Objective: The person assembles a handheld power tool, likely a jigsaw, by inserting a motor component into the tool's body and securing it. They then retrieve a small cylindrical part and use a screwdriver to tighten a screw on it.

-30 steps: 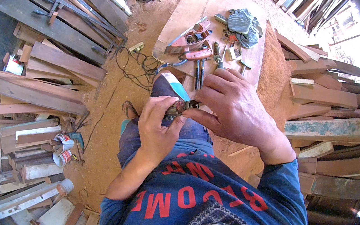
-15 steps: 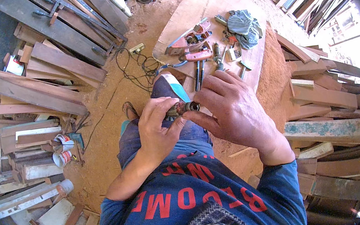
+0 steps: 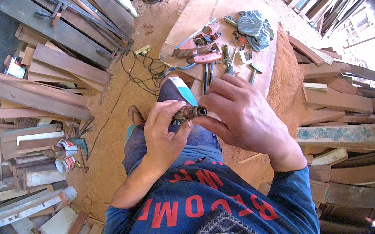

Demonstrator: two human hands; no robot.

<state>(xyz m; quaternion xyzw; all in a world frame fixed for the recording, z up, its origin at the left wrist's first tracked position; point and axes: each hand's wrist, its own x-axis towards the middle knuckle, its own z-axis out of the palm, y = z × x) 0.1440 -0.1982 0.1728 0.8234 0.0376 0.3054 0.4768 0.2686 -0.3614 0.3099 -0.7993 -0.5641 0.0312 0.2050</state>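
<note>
My left hand [image 3: 164,128] is closed around a dark, ribbed cylindrical tool part [image 3: 184,113], which has reddish patches and a narrower round collar with a hole at its right end. Most of the part's left side is hidden under my fingers. My right hand [image 3: 242,113] has its fingers curled at the collar end, the thumb tip against its lower side and the index finger just above it. Both hands are over my lap. Beyond them, a board [image 3: 180,29] carries a red-and-grey power tool body [image 3: 207,56], a dark green tool [image 3: 227,59] and a small hammer [image 3: 255,73].
A grey-blue cloth [image 3: 254,27] lies on the board. Sawdust [image 3: 281,74] is heaped to its right. A coiled black cable [image 3: 141,73] lies on the floor near a socket block [image 3: 143,50]. Stacked timber [image 3: 336,97] lines the right; planks [image 3: 46,90] and white tins [image 3: 65,165] stand left.
The part has turned slightly in my hands, so its collar end and hole show a little more. My right fingers have shifted slightly; my left hand has stayed in place.
</note>
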